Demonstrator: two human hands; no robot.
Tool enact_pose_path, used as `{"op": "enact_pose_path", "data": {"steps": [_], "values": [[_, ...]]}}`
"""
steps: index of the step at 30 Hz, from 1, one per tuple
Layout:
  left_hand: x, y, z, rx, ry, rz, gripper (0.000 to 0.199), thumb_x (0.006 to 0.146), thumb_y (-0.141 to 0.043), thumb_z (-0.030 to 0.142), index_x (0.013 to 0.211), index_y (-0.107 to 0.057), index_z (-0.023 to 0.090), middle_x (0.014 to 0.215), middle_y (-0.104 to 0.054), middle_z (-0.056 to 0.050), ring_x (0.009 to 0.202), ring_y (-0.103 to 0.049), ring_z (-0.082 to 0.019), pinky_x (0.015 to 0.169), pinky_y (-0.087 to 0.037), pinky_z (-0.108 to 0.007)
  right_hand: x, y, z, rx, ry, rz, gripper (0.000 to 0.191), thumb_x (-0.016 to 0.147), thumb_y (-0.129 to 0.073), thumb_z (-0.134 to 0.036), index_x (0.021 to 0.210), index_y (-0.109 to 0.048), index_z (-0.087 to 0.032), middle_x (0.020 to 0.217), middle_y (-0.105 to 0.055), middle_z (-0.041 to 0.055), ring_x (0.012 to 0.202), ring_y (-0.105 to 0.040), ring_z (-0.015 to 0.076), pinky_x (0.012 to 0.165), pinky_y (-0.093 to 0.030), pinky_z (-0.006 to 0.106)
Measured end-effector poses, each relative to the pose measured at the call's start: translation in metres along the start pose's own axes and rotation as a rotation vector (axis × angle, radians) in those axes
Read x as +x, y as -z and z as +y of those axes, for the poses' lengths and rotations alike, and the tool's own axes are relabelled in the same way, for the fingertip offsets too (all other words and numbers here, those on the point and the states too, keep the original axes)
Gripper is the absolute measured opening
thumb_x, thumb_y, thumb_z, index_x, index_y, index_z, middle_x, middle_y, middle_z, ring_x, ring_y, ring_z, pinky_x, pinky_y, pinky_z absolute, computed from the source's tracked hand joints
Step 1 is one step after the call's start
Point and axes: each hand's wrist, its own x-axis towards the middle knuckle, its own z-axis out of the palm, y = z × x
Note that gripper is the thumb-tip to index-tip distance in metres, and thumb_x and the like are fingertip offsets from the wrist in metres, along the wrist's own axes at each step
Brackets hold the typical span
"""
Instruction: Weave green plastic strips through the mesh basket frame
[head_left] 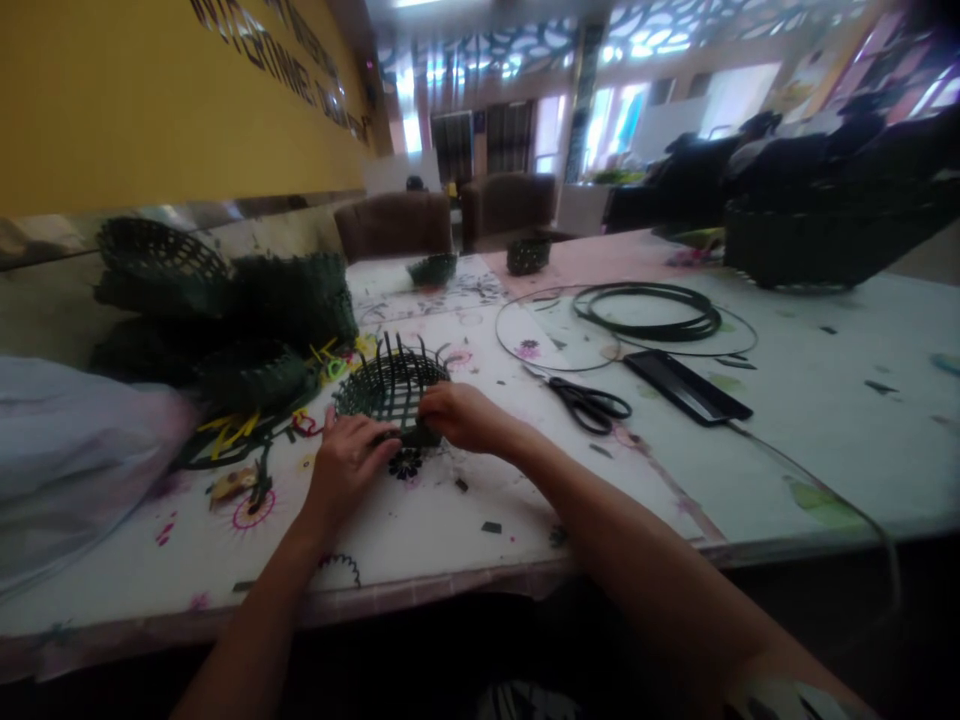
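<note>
Here we go: the left hand [346,472] has its fingers [382,447] curled tight around the near edge of a dark green woven basket [361,396], and the right hand [463,418] closes in a narrow pinch on the same edge, fingertips [424,404] pressed to the strips, with the basket sitting on the table [637,480]. Right above the fingers, black strips [397,350] stand up loose from the weave. Off to the right of the fingers lie scissors [589,405], then a coil of black cord [645,310]; to their left, yellow strips [232,435] and a heap of green woven baskets [289,300].
</note>
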Motion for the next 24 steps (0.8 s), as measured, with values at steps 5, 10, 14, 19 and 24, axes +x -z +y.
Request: {"op": "enact_pose_path", "data": {"steps": [5, 10, 14, 19, 24], "values": [[-0.008, -0.006, 0.001, -0.006, 0.031, 0.104, 0.021, 0.092, -0.064, 0.034, 0.106, -0.066, 0.019, 0.097, -0.070, -0.005, 0.093, -0.063, -0.022, 0.119, -0.021, -0.056, 0.000, -0.003, -0.001, 0.004, -0.057, 0.018, 0.016, 0.085, -0.056, -0.006, 0.082, -0.070, -0.013, 0.085, -0.068, 0.0059, 0.078, -0.054, 0.0141, 0.072, -0.036, 0.024], [-0.009, -0.007, -0.001, -0.035, 0.028, 0.080, 0.014, 0.093, -0.061, 0.033, 0.095, -0.068, 0.021, 0.090, -0.069, -0.003, 0.091, -0.062, -0.021, 0.118, -0.021, -0.057, -0.001, -0.008, -0.002, -0.014, -0.090, 0.054, 0.019, 0.089, -0.054, -0.007, 0.088, -0.071, -0.014, 0.088, -0.068, 0.0055, 0.077, -0.056, 0.0137, 0.070, -0.035, 0.024], [-0.008, -0.007, -0.004, -0.064, 0.021, 0.072, 0.014, 0.093, -0.062, 0.033, 0.096, -0.069, 0.021, 0.087, -0.068, -0.002, 0.088, -0.061, -0.021, 0.119, -0.020, -0.057, -0.002, -0.013, -0.001, -0.095, -0.090, 0.090, 0.021, 0.090, -0.052, -0.006, 0.088, -0.070, -0.016, 0.089, -0.065, 0.0046, 0.072, -0.054, 0.0123, 0.063, -0.031, 0.024], [-0.009, -0.005, -0.005, -0.083, -0.013, 0.064, 0.013, 0.092, -0.063, 0.033, 0.096, -0.068, 0.022, 0.088, -0.068, -0.001, 0.088, -0.061, -0.021, 0.120, -0.019, -0.056, -0.002, -0.017, 0.000, -0.039, -0.104, 0.163, 0.018, 0.093, -0.054, -0.014, 0.093, -0.072, -0.019, 0.089, -0.066, 0.0028, 0.071, -0.056, 0.0109, 0.064, -0.034, 0.022], [-0.013, -0.004, -0.002, -0.054, -0.018, 0.074, 0.013, 0.093, -0.062, 0.034, 0.095, -0.066, 0.022, 0.085, -0.067, 0.000, 0.087, -0.060, -0.021, 0.119, -0.018, -0.059, -0.004, -0.018, -0.008, 0.224, -0.177, 0.191, 0.018, 0.088, -0.060, -0.010, 0.100, -0.071, -0.018, 0.095, -0.074, 0.0031, 0.087, -0.066, 0.0134, 0.081, -0.045, 0.024]]}}
